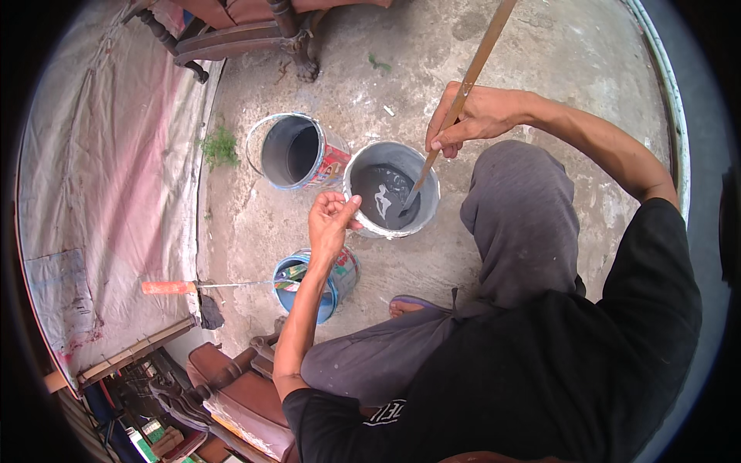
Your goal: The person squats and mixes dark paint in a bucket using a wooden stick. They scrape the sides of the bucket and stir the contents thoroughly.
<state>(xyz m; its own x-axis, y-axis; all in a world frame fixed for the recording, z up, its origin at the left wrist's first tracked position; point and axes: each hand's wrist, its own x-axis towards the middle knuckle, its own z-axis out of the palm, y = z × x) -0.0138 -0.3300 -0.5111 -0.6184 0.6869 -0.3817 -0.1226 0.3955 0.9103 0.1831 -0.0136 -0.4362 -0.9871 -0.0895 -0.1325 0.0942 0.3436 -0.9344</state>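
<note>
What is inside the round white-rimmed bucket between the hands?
Dark grey liquid with a pale streak, and the lower part of a brown wooden stick. The liquid covers the bottom of the bucket.

stained concrete floor (587,54), carved chair (235,48)

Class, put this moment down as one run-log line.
left hand: holding grey bucket rim | right hand: holding stick, lower end in dark liquid | nearby: red-labelled bucket, blue bucket

Stick (485,45) slants over grey bucket's (378,152) right side; left hand (332,220) occupies its lower-left rim. Red-labelled bucket (331,159) crowds the left; knee (521,204) stands near right. Open way in: far side, over bare floor (343,100). Orange handle (168,287) juts left of blue bucket (328,308).
</note>
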